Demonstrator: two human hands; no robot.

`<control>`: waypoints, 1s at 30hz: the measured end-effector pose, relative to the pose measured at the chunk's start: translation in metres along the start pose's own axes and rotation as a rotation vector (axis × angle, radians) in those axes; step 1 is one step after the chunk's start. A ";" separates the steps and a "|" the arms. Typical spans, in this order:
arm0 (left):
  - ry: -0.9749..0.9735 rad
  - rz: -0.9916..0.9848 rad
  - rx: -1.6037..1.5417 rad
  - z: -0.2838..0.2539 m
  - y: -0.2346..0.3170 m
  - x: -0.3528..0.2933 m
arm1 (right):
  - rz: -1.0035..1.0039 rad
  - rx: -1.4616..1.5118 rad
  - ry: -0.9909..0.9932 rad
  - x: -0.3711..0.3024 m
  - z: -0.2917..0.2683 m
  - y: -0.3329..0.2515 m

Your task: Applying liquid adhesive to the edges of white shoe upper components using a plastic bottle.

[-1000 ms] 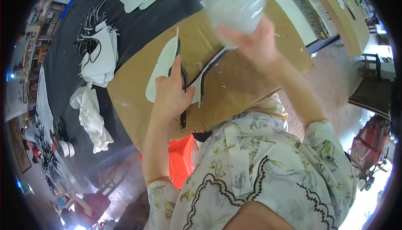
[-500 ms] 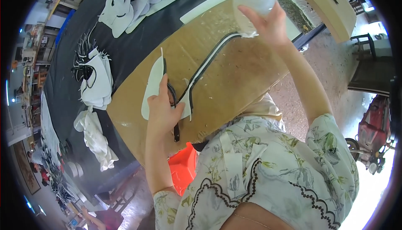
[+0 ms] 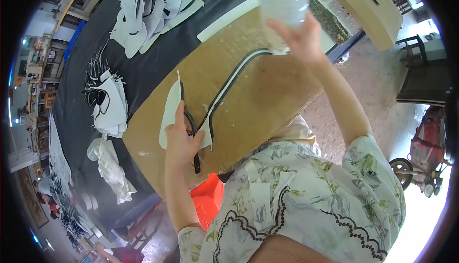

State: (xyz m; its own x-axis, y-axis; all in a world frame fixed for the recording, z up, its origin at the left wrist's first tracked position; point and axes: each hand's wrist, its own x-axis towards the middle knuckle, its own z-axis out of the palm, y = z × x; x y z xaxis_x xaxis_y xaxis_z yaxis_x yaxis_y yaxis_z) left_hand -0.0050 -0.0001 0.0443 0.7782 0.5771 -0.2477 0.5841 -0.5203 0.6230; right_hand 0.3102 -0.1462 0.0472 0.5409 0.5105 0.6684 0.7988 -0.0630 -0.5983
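My left hand (image 3: 182, 141) lies on a white cut-out piece (image 3: 169, 119) with dark edging, its index finger and thumb spread apart. Its other fingers are mostly hidden. A black strip with a white middle line (image 3: 232, 77) runs from beside that hand across the brown cardboard (image 3: 267, 100) to the far side. There, my right hand (image 3: 306, 38) is closed round a clear plastic bottle (image 3: 283, 4), tipped with its narrow end down at the strip's far end. The bottle is blurred, and its contents look whitish. A dark, narrow thing (image 3: 196, 162) sticks out below my left hand; its kind is unclear.
A heap of white pieces with black strips (image 3: 136, 23) lies at the far left on the black-covered table (image 3: 153, 67). Nearer are a smaller stack (image 3: 112, 107) and a crumpled white cloth (image 3: 111, 169). An orange-red object (image 3: 208, 198) sits below the cardboard's edge, and a carton (image 3: 366, 9) stands far right.
The whole view has shifted, so the table things sit slightly lower in it. The bottle shows more motion blur. Both hands keep nearly the same places on the work.
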 end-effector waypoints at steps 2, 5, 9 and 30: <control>0.007 0.026 0.034 0.000 -0.004 0.000 | 0.110 0.051 0.124 0.001 -0.022 -0.005; -0.034 0.010 0.064 -0.006 -0.001 0.000 | 0.051 0.348 0.353 -0.009 -0.001 -0.034; -0.032 0.048 -0.103 -0.009 -0.008 0.006 | 0.090 -0.049 0.113 -0.001 0.009 -0.031; 0.042 0.021 -0.077 -0.010 -0.039 -0.006 | -0.395 0.305 -0.699 -0.104 0.092 -0.132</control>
State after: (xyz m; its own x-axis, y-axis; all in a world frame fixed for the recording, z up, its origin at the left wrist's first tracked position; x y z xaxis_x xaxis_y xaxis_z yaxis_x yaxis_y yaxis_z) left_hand -0.0351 0.0229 0.0289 0.7792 0.5928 -0.2036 0.5467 -0.4838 0.6834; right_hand 0.1242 -0.1118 0.0158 -0.1284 0.8638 0.4872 0.7343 0.4130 -0.5388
